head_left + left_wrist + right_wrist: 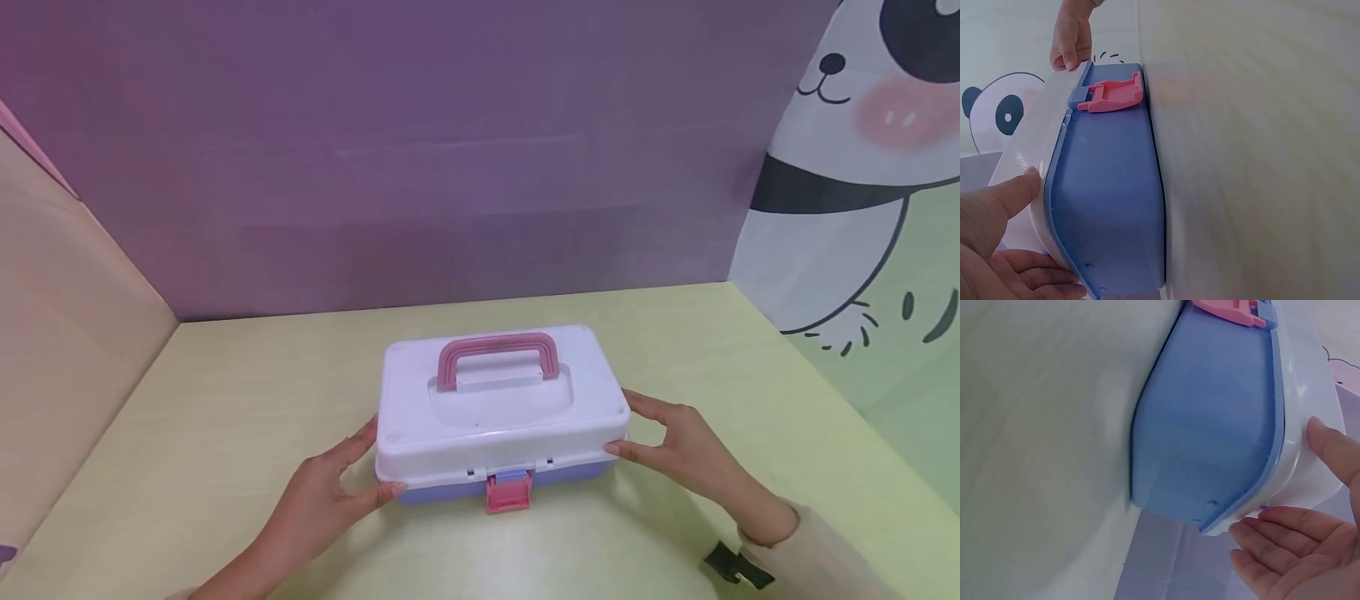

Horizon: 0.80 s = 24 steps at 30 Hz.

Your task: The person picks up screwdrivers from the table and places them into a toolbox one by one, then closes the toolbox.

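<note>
A plastic storage box (501, 417) with a white lid (420, 417) and a blue base (1110, 187) stands on the table. On top of the lid is a pink carry handle (498, 343), raised upright. The pink latch (508, 493) at the front tilts outward from the base, while the lid lies down on the base. My left hand (318, 492) holds the lid's left end, thumb on the front corner and fingers along the side. At the right end my right hand (693, 450) grips the lid likewise, thumb at the front corner, fingers around the side.
The pale yellow table (262, 375) meets a purple wall (450, 167) behind the box. A panda picture (825, 250) covers the right wall, and a beige panel (67, 317) borders the left. A black strap (738, 567) hangs by the right sleeve.
</note>
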Tool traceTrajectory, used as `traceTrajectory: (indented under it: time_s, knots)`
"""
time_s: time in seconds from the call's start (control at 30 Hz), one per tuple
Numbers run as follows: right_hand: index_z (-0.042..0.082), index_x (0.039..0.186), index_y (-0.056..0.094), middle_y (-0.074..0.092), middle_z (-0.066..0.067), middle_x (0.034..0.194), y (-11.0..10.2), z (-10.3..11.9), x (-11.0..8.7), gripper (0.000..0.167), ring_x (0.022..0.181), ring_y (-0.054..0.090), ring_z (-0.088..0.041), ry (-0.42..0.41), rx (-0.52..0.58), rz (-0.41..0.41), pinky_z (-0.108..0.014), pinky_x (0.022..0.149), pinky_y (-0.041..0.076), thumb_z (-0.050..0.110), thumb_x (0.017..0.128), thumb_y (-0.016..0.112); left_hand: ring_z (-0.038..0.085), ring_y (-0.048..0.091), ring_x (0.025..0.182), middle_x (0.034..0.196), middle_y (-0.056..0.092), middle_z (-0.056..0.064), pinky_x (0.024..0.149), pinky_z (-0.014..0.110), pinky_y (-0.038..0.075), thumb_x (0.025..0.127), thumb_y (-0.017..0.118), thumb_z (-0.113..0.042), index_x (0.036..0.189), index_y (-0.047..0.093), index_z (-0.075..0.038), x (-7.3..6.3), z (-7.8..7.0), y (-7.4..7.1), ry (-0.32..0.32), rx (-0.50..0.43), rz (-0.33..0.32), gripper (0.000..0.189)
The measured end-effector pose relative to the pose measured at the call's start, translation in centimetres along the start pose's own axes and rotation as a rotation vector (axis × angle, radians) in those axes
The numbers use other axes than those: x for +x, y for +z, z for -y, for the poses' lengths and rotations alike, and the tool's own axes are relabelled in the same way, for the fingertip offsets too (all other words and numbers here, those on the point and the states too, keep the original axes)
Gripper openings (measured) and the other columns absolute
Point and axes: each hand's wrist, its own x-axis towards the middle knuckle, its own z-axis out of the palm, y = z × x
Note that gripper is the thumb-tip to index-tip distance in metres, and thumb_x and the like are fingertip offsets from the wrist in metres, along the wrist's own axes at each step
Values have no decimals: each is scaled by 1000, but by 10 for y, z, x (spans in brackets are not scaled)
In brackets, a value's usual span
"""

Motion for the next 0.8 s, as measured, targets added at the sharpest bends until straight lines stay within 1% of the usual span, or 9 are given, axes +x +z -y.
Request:
traceTrajectory:
  time_s: [0.07, 0.13, 0.2, 0.37, 0.43, 0.5, 0.63, 0.73, 0.8]
  knots:
    - [1, 126, 59, 63, -11, 122, -2, 0, 0, 61, 113, 58, -32, -22, -3, -29, -28, 91, 49, 22, 73, 81, 30, 47, 126, 140, 47, 4, 96, 49, 44, 76, 76, -42, 139, 46, -11, 0, 0, 0, -5, -2, 1, 76]
    - [3, 127, 59, 63, -10, 123, -3, 1, 1, 62, 114, 58, -29, -47, -1, -57, -14, 92, 43, 20, 72, 82, 31, 47, 126, 140, 47, 5, 96, 49, 44, 76, 76, -43, 140, 46, -11, 0, -1, 0, -12, 2, 3, 77]
    - [5, 129, 58, 62, -9, 124, -6, 2, 2, 63, 116, 57, -22, -57, 13, -77, -6, 92, 36, 19, 72, 82, 31, 47, 126, 139, 47, 6, 96, 50, 44, 76, 75, -43, 140, 46, -11, 0, -1, -1, -13, 6, 2, 77]
    - [7, 128, 59, 62, -8, 125, -10, 5, 2, 61, 117, 49, 4, -91, 47, -122, -4, 94, 34, 14, 72, 82, 31, 47, 126, 139, 47, 6, 96, 49, 44, 76, 76, -43, 139, 46, -10, 1, -1, -1, -13, 2, 2, 77]
    - [7, 128, 60, 62, -8, 124, -11, 7, 1, 59, 117, 47, 9, -108, 56, -137, -5, 95, 34, 11, 72, 81, 30, 48, 125, 139, 48, 5, 96, 49, 44, 76, 76, -43, 139, 46, -10, 0, -1, -1, -8, 0, 1, 77]
    - [6, 127, 60, 62, -8, 124, -12, 9, 0, 57, 117, 47, 9, -120, 104, -137, -6, 96, 34, 6, 74, 79, 29, 48, 126, 139, 48, 3, 96, 47, 44, 76, 76, -43, 139, 47, -11, 0, -1, 0, -5, -1, 0, 77]
    - [2, 127, 59, 62, 2, 126, -12, 15, -1, 53, 120, 50, 2, -143, 256, -122, -11, 99, 36, -4, 76, 74, 29, 48, 125, 139, 48, 3, 96, 47, 44, 76, 76, -42, 139, 47, -11, 0, -1, 0, 7, -5, -6, 76]
    - [-2, 125, 59, 61, 8, 126, -10, 22, -3, 52, 120, 52, -3, -192, 345, -113, -16, 99, 39, -12, 75, 72, 28, 48, 126, 139, 47, 2, 96, 47, 44, 76, 77, -41, 138, 48, -10, 0, 0, 1, 15, -6, -10, 76]
    - [-4, 123, 60, 62, 6, 125, -7, 26, -4, 53, 120, 53, -6, -242, 390, -106, -18, 99, 40, -16, 73, 70, 27, 47, 126, 139, 47, 1, 96, 46, 44, 76, 77, -41, 138, 48, -10, -1, 1, 1, 18, 1, -13, 75]
